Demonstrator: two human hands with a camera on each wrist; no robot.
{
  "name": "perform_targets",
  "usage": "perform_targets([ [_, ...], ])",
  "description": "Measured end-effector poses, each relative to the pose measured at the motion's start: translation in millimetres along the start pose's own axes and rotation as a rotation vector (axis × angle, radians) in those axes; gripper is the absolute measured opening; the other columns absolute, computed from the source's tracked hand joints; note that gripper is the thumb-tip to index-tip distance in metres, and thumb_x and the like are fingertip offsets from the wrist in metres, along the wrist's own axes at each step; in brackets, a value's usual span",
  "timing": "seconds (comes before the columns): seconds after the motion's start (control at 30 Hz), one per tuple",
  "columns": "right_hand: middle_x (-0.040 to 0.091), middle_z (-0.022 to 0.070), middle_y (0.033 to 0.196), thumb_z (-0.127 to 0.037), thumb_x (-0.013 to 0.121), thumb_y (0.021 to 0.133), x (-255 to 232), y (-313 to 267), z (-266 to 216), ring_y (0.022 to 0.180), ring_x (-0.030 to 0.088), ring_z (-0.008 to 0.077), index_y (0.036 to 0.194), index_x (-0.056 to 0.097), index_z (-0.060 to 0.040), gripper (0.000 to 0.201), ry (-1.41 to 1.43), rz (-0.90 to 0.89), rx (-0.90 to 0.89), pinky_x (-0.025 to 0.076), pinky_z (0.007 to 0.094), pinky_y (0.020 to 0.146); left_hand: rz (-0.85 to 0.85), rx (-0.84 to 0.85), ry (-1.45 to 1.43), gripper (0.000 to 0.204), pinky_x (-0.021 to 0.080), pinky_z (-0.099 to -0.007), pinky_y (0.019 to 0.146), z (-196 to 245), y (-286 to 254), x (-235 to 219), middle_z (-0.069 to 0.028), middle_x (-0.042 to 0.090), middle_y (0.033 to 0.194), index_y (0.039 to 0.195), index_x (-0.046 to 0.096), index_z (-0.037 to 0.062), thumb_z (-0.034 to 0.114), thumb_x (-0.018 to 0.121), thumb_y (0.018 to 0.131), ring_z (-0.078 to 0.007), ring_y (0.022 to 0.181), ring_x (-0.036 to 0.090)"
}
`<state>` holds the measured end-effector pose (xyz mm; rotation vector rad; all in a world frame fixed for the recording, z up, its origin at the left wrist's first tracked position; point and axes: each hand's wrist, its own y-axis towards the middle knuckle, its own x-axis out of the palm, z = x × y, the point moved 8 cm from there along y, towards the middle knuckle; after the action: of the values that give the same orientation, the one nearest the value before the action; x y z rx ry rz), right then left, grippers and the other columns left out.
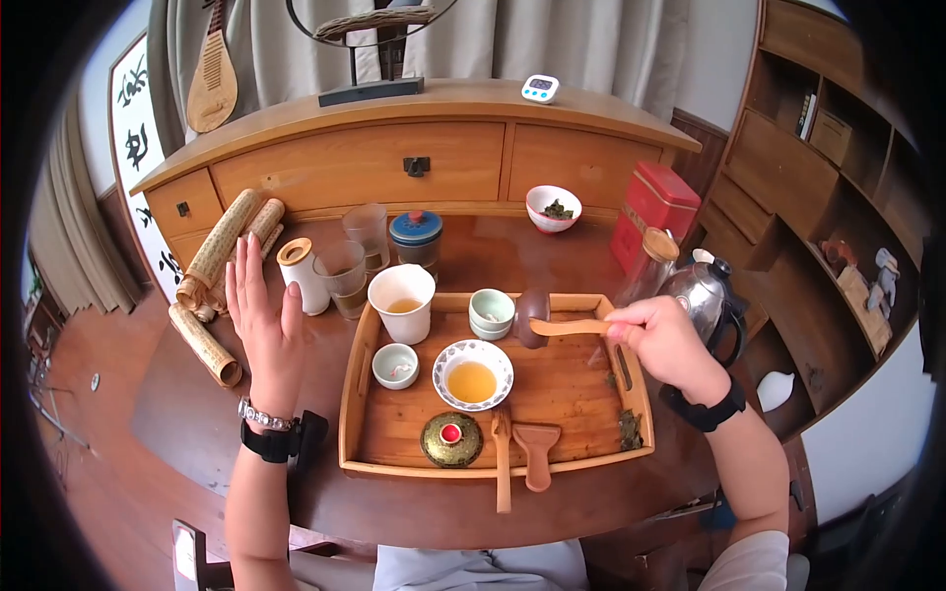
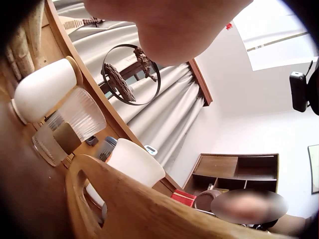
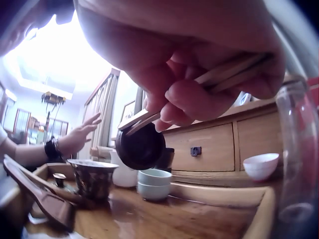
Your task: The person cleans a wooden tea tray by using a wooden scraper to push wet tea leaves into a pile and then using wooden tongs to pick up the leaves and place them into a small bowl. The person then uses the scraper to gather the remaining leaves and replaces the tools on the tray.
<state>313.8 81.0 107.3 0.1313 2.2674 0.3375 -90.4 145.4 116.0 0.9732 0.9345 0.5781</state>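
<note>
My right hand (image 1: pixel 672 343) (image 3: pixel 199 74) grips light wooden tongs (image 1: pixel 572 327), whose tips pinch a small dark brown cup (image 1: pixel 532 317) (image 3: pixel 141 145) tilted on its side above the tray (image 1: pixel 645 419). Just left of that cup stand two stacked pale green cups (image 1: pixel 492 313) (image 3: pixel 154 184). A patterned bowl (image 1: pixel 473 355) of amber tea, a white pitcher (image 1: pixel 402 303) with tea and another pale green cup (image 1: pixel 395 366) are on the tray's left half. Raised beyond the tray's left side, my left hand (image 1: pixel 264 330) (image 2: pixel 184 25) has straight fingers and holds nothing.
A patterned lid (image 1: pixel 451 439), a wooden tool (image 1: pixel 503 463) and a brown scoop (image 1: pixel 537 453) lie at the tray's front. Glasses (image 1: pixel 342 276) and a white jar (image 1: pixel 304 278) stand behind left; a red tin (image 1: pixel 655 212), glass jar (image 1: pixel 650 261) and metal kettle (image 1: pixel 695 295) stand right.
</note>
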Motion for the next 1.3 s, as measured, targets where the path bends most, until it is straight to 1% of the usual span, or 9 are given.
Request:
perform_targets([
  [0.03, 0.065, 0.0148, 0.074, -0.009, 0.067, 0.08, -6.0, -1.4, -7.0, 0.063, 0.061, 0.0241, 0.092, 0.072, -0.0045, 0.014, -0.109, 0.037, -0.005, 0.045, 0.0382, 0.064, -0.013, -0.016, -0.012, 0.055, 0.02, -0.0445, 0.115, 1.2, -0.7, 1.3, -0.0139, 0.037, 0.149, 0.145, 0.037, 0.0077, 0.022, 0.051, 0.094, -0.0363, 0.138, 0.029],
  [0.07, 0.065, 0.0148, 0.074, -0.009, 0.067, 0.08, -8.4, -2.6, -9.4, 0.063, 0.061, 0.0241, 0.092, 0.072, -0.0045, 0.014, -0.105, 0.038, 0.002, 0.045, 0.0382, 0.064, -0.026, -0.034, -0.023, 0.053, 0.021, -0.0446, 0.115, 1.2, -1.9, 2.8, -0.0136, 0.04, 0.147, 0.144, 0.038, 0.0076, 0.021, 0.052, 0.093, -0.0361, 0.137, 0.03],
  [0.13, 0.062, 0.0093, 0.068, -0.012, 0.065, 0.08, -9.6, -6.9, -31.1, 0.066, 0.06, 0.0255, 0.079, 0.071, -0.0071, 0.008, -0.533, 0.101, -0.234, 0.039, 0.0396, 0.069, -0.114, -0.025, 0.025, 0.052, 0.022, -0.0446, 0.114, -1.9, -4.9, 9.5, -0.0132, 0.042, 0.145, 0.142, 0.04, 0.0074, 0.019, 0.052, 0.093, -0.0357, 0.137, 0.032],
  [0.17, 0.059, 0.0048, 0.064, -0.013, 0.064, 0.077, -5.8, -7.3, -32.3, 0.067, 0.059, 0.0225, 0.068, 0.066, -0.0098, 0.01, -0.628, 0.091, -0.262, 0.034, 0.038, 0.072, -0.191, -0.018, 0.074, 0.051, 0.023, -0.0445, 0.114, -3.7, -6.8, 16.0, -0.0129, 0.045, 0.143, 0.14, 0.042, 0.0072, 0.017, 0.052, 0.092, -0.0354, 0.136, 0.033],
  [0.27, 0.058, 0.003, 0.062, -0.01, 0.064, 0.071, 4.8, -9.2, -38.7, 0.066, 0.059, 0.0197, 0.062, 0.064, -0.0122, 0.009, -0.867, 0.068, -0.399, 0.034, 0.0364, 0.072, -0.259, -0.035, -0.062, 0.05, 0.025, -0.044, 0.113, -3.5, -9.0, 24.2, -0.0127, 0.049, 0.14, 0.138, 0.045, 0.0069, 0.013, 0.054, 0.089, -0.0342, 0.133, 0.037],
  [0.57, 0.056, 0.0005, 0.055, -0.012, 0.063, 0.064, 30.3, -4.0, -73.5, 0.062, 0.054, 0.0169, 0.052, 0.06, -0.0159, 0.013, -1.153, -0.028, -0.672, 0.035, 0.0336, 0.072, -0.008, -0.028, -0.054, 0.062, 0.028, -0.0438, 0.111, 12.9, -1.3, -3.5, -0.0141, 0.043, 0.144, 0.144, 0.035, 0.0041, 0.007, 0.057, 0.086, -0.0333, 0.133, 0.037],
  [0.9, 0.058, 0.0012, 0.059, -0.011, 0.063, 0.067, 24.3, -5.0, -66.3, 0.065, 0.057, 0.0169, 0.057, 0.062, -0.0154, 0.011, -1.159, -0.037, -0.591, 0.036, 0.0325, 0.072, -0.127, -0.025, -0.038, 0.062, 0.026, -0.0442, 0.113, 3.0, -6.5, 12.2, -0.0089, 0.041, 0.147, 0.144, 0.035, 0.0067, 0.009, 0.056, 0.087, -0.0366, 0.132, 0.037],
  [1.07, 0.061, 0.0029, 0.069, -0.012, 0.06, 0.08, 2.6, -7.1, -49.9, 0.07, 0.06, 0.0199, 0.07, 0.066, -0.0129, 0.011, -1.008, -0.019, -0.411, 0.039, 0.0329, 0.069, -0.109, -0.033, -0.037, 0.062, 0.026, -0.0446, 0.113, 5.6, -6.7, 9.7, -0.0084, 0.04, 0.147, 0.145, 0.034, 0.0071, 0.009, 0.056, 0.087, -0.0357, 0.132, 0.037],
  [1.3, 0.061, 0.0179, 0.077, -0.003, 0.054, 0.082, -4.5, -20.2, -7.5, 0.081, 0.062, 0.0368, 0.097, 0.058, -0.0008, 0.015, -0.629, 0.071, -0.098, 0.049, 0.0456, 0.071, -0.247, -0.138, -0.145, 0.059, 0.031, -0.0438, 0.108, -11.3, -15.4, 27.2, -0.014, 0.045, 0.142, 0.145, 0.035, 0.0071, 0.012, 0.056, 0.089, -0.0364, 0.126, 0.042],
])
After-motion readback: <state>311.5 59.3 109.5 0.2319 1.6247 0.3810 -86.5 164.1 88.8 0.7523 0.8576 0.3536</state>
